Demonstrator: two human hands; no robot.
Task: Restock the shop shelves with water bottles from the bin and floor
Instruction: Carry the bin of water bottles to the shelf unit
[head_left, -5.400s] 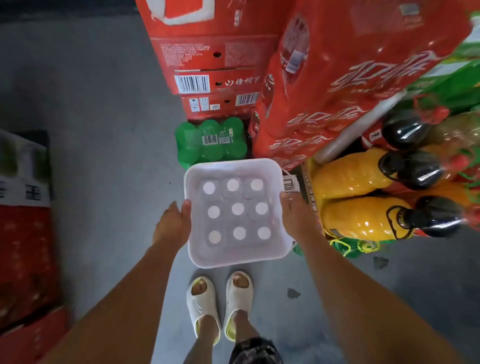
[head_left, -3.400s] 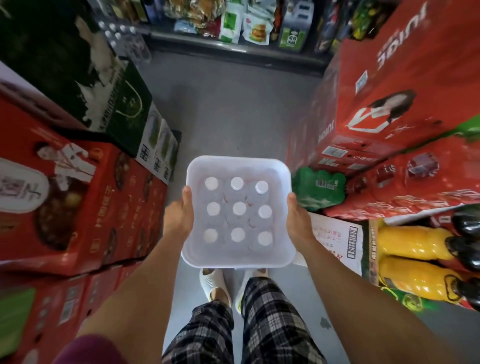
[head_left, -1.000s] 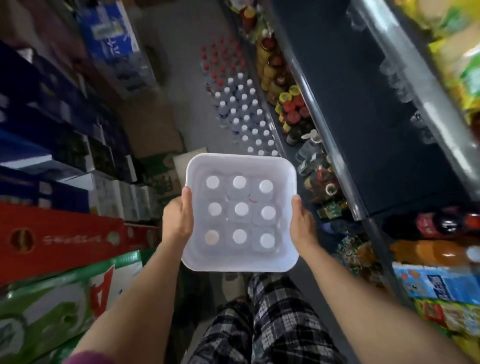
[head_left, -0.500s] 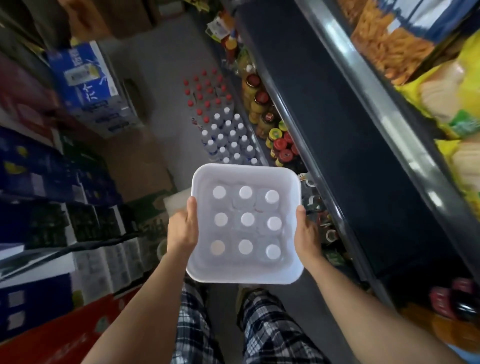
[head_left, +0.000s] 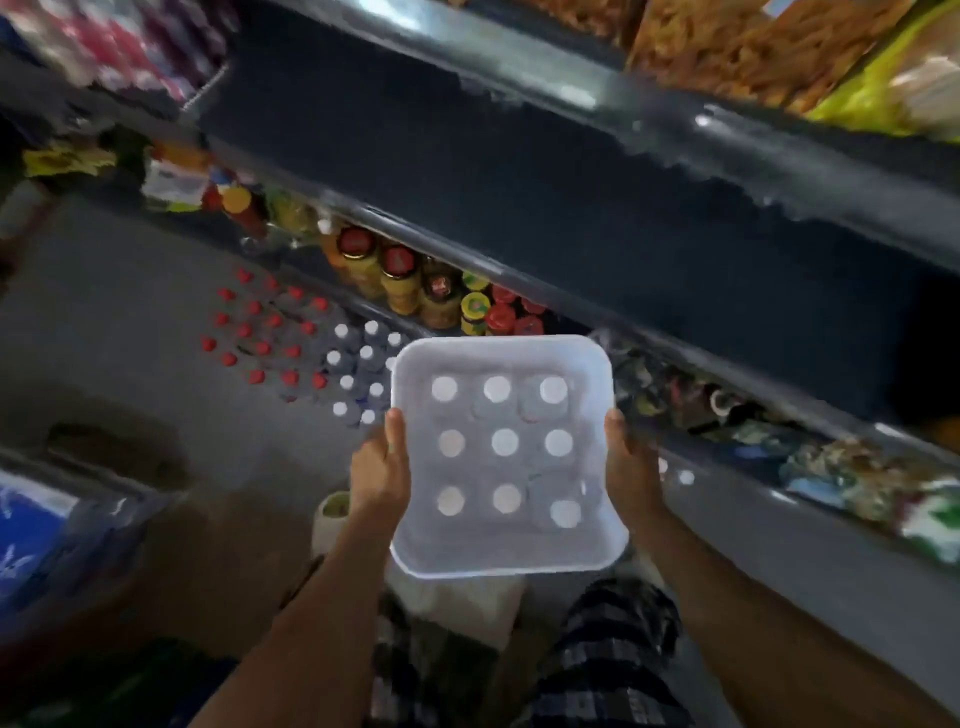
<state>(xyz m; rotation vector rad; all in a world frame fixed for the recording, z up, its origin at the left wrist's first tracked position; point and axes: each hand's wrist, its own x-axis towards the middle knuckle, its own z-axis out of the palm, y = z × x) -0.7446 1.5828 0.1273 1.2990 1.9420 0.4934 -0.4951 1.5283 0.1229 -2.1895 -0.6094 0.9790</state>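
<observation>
I carry a white square plastic bin (head_left: 498, 564) in front of me, and several water bottles (head_left: 505, 442) with white caps stand upright inside it. My left hand (head_left: 376, 475) grips the bin's left rim, thumb over the edge. On the right rim my right hand (head_left: 626, 470) grips the same way. More bottles stand on the grey floor ahead: a white-capped group (head_left: 361, 366) just left of the bin and a red-capped group (head_left: 262, 332) further left. A dark shelf unit (head_left: 597, 218) runs diagonally on the right.
Jars with red and yellow lids (head_left: 441, 296) fill the lowest shelf near the floor bottles. Packaged snacks (head_left: 857, 478) line the lower shelf at right, bags (head_left: 753, 47) the top shelf. Blue cartons (head_left: 31, 540) sit at left. The picture is motion-blurred.
The view has swung toward the shelf unit, and the floor bottles now lie closer, left of the bin. Both hands keep the same hold on the bin.
</observation>
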